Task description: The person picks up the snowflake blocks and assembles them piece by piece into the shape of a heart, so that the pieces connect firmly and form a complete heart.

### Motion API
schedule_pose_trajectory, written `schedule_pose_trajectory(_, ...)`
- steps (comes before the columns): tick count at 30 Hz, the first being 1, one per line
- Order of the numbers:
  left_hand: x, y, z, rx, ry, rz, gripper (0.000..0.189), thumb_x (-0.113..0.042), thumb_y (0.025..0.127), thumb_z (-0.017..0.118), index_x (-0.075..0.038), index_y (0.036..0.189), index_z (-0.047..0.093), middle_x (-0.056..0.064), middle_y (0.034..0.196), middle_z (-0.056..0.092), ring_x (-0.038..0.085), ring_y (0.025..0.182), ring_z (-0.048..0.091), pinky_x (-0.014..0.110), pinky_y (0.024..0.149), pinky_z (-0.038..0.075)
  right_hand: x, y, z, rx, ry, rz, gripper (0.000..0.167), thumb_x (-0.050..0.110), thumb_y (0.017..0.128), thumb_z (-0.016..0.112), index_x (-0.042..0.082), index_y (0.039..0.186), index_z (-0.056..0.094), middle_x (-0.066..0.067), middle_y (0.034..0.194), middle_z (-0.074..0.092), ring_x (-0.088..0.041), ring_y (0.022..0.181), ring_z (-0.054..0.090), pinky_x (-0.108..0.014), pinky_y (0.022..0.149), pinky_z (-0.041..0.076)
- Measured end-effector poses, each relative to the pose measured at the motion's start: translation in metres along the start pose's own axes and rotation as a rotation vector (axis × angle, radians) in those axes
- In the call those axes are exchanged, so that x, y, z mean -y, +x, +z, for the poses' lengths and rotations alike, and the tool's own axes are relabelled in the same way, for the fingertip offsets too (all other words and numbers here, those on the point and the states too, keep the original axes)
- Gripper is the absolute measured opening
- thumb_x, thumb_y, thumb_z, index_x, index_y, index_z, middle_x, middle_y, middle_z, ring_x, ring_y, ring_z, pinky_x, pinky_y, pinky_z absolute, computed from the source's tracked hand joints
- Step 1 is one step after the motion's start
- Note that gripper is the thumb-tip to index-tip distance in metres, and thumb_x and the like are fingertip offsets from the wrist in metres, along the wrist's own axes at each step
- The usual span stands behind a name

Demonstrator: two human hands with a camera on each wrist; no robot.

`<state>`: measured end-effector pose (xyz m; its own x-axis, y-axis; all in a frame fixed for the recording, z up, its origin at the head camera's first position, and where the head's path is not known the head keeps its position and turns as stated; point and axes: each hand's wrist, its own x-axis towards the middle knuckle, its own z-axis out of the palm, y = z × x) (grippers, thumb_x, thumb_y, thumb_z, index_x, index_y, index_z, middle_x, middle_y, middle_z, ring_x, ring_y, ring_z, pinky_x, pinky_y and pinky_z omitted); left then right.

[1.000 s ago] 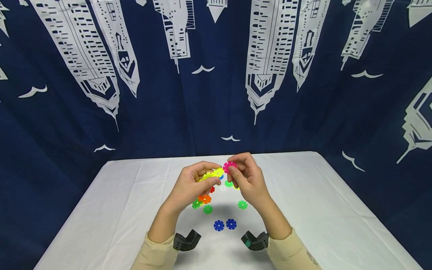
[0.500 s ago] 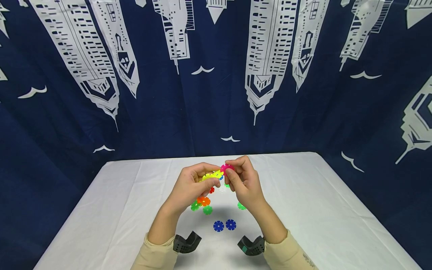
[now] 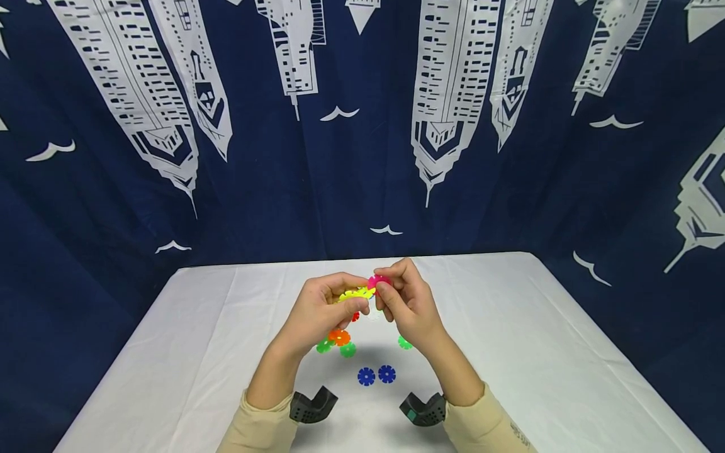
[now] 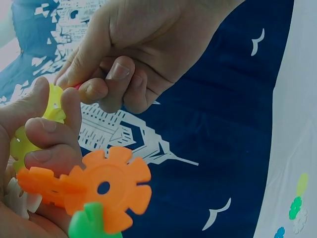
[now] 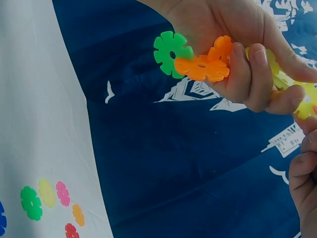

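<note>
My left hand (image 3: 317,311) grips a chain of interlocked flower-shaped plastic discs. Its yellow discs (image 3: 355,294) lie between thumb and fingers. Orange discs (image 4: 111,186) and a green disc (image 5: 168,52) hang out past the lower fingers, and a white disc (image 4: 20,198) shows near the palm in the left wrist view. With thumb and index finger, my right hand (image 3: 410,308) pinches a pink disc (image 3: 374,280), its edge right at the end yellow disc. Fingers hide most of the pink disc in both wrist views.
Two blue discs (image 3: 366,376) lie on the white-covered table (image 3: 198,358) in front of me. Loose green discs (image 3: 348,350) and a red disc (image 3: 355,316) lie around under the hands. A navy printed curtain (image 3: 340,189) hangs behind the table.
My right hand has moved left, bringing the pink disc up to the end of the yellow discs. My left hand has stayed nearly in place, the chain's hanging end swinging slightly.
</note>
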<state>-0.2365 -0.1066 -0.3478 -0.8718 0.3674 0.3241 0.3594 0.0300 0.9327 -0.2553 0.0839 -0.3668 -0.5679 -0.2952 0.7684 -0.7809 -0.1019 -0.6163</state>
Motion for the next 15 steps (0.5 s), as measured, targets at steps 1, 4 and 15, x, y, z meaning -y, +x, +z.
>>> schedule_pose_trajectory(1,0.0,0.0,0.0,0.001,-0.004,0.003,0.02,-0.009,0.091,0.072,-0.01,0.11,0.073,0.015,0.081,0.07,0.013,0.047,0.044,0.018,0.042,0.037,0.001,0.0,0.0,0.0,-0.014,0.005,0.019,-0.016,0.094,0.049,-0.009,0.112,0.048,-0.016,0.067,0.054,-0.016,0.05,0.044,-0.02,0.042,0.041)
schedule_pose_trajectory(4,0.0,0.001,0.0,0.007,-0.002,0.005,0.021,-0.01,0.091,0.072,-0.01,0.112,0.071,0.012,0.081,0.07,0.013,0.049,0.047,0.018,0.044,0.04,0.003,0.002,-0.003,0.006,-0.076,0.019,0.02,-0.015,0.095,0.051,-0.007,0.113,0.05,-0.013,0.067,0.056,-0.014,0.05,0.045,-0.02,0.043,0.043)
schedule_pose_trajectory(15,0.004,0.003,-0.002,-0.047,0.221,0.015,0.024,-0.018,0.095,0.068,-0.018,0.119,0.07,0.003,0.107,0.071,0.023,0.075,0.066,0.027,0.062,0.054,0.004,0.003,-0.011,0.061,-0.127,0.091,0.024,-0.008,0.097,0.052,0.001,0.12,0.053,-0.007,0.07,0.061,-0.015,0.051,0.048,-0.025,0.048,0.047)
